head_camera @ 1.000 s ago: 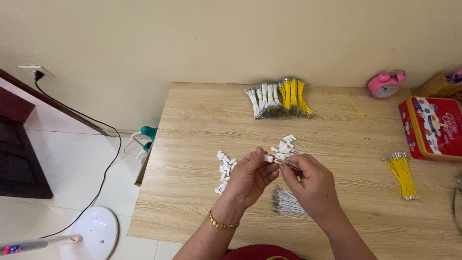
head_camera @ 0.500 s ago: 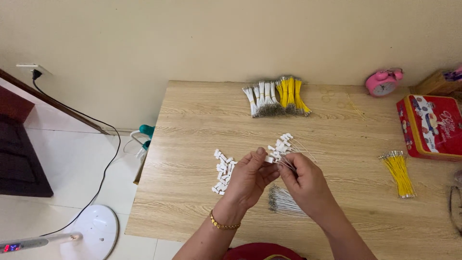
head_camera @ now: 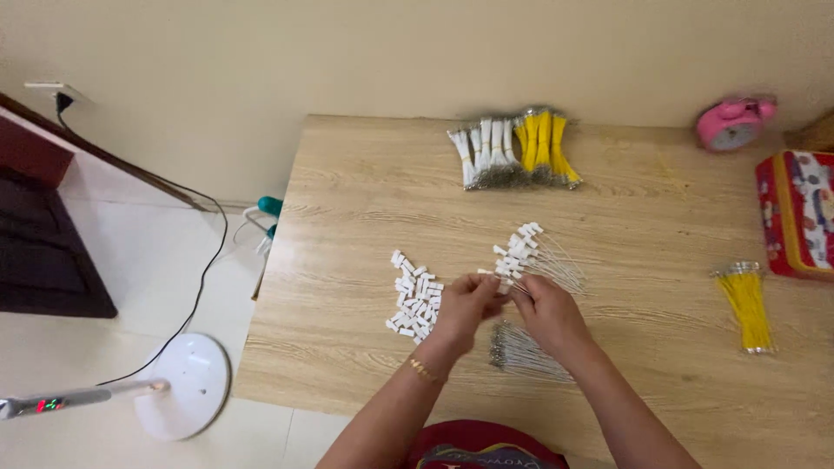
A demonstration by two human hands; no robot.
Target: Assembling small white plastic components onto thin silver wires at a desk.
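Observation:
My left hand and my right hand meet over the wooden table, pinching a thin wire with a small white cap between their fingertips. Left of my left hand lies a pile of small white caps. Just beyond my fingers is a fan of wires with white caps on their ends. Under my right wrist lies a bundle of bare thin wires.
At the table's far edge lie bundles of white and yellow wires. A loose yellow wire bundle lies at the right, near a red tin box and a pink alarm clock. A fan base and a black cable are on the floor at the left.
Both hands have stayed together at the table's middle, working the wire between the fingertips. The view has shifted slightly.

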